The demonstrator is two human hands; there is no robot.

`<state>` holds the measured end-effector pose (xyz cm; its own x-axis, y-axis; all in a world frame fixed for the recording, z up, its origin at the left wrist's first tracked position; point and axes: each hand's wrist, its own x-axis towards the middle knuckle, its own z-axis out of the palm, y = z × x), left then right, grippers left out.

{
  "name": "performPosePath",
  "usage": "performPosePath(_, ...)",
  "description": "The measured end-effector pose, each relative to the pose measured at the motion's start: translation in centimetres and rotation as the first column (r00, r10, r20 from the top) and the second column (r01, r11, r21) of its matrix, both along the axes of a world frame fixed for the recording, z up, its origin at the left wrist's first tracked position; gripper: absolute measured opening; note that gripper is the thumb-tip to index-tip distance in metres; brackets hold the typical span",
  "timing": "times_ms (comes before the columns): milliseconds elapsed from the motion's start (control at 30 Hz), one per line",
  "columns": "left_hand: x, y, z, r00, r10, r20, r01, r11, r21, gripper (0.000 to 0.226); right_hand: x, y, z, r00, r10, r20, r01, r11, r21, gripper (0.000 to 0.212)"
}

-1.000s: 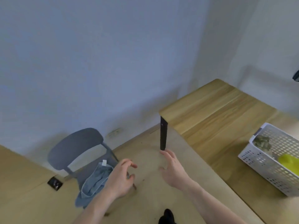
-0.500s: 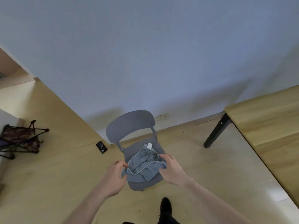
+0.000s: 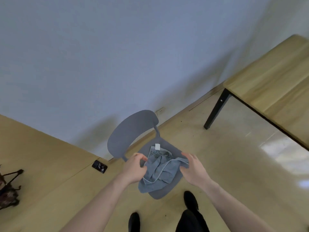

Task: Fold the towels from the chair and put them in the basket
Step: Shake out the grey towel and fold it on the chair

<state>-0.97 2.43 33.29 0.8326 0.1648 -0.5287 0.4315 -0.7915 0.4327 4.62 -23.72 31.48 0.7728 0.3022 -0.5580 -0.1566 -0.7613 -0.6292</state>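
Lifting the crumpled blue-grey cloth towel (image 3: pixel 160 169) off the grey moulded chair (image 3: pixel 133 131) works best by its two upper corners, letting it hang open. It lies on the seat between both hands: left hand (image 3: pixel 133 169) and right hand (image 3: pixel 194 169) fingers pinch its opposite edges.

Towel (image 3: pixel 160 169) on chair (image 3: pixel 133 129) seat; table (image 3: pixel 274 91) right of chair.

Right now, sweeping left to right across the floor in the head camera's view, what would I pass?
Dark folding rack → black floor socket → left hand → grey towel on the chair → right hand → black table leg → wooden table.
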Motion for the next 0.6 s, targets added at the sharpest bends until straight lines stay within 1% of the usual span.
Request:
performPosePath(67,0.4,1.7,-1.8,0.998,-0.057,-0.001,0.057,0.998,-0.021,0.029,-2.4,1.6,-1.0,0.997,-0.075,0.018,0.075,0.997,-0.002,0.057)
performPosePath(167,-0.3,4.5,-5.7,0.986,-0.164,-0.029,0.162,0.985,-0.054,0.029,-6.0,4.1,-3.3,0.989,-0.143,0.031,0.143,0.989,-0.027,0.055)
performPosePath(300,-2.6,6.8,-11.0,0.963,-0.263,-0.065,0.258,0.963,-0.072,0.03,-9.4,5.7,-7.3,0.983,-0.184,0.019,0.185,0.981,-0.052,0.06)
performPosePath(467,-4.1,7.5,-19.0,0.909,-0.392,-0.14,0.395,0.919,-0.003,0.045,-10.3,6.0,-13.8,0.979,-0.201,0.021,0.201,0.979,-0.028,0.062)
performPosePath(533,-4.0,7.2,-23.0,0.889,-0.431,-0.157,0.439,0.898,0.023,0.056,-9.8,5.8,-17.4,0.981,-0.191,0.043,0.192,0.981,-0.018,0.062)
performPosePath(600,-3.4,6.6,-27.4,0.864,-0.485,-0.137,0.498,0.864,0.076,0.069,-9.1,5.5,-21.6,0.98,-0.183,0.082,0.184,0.983,-0.005,0.059)
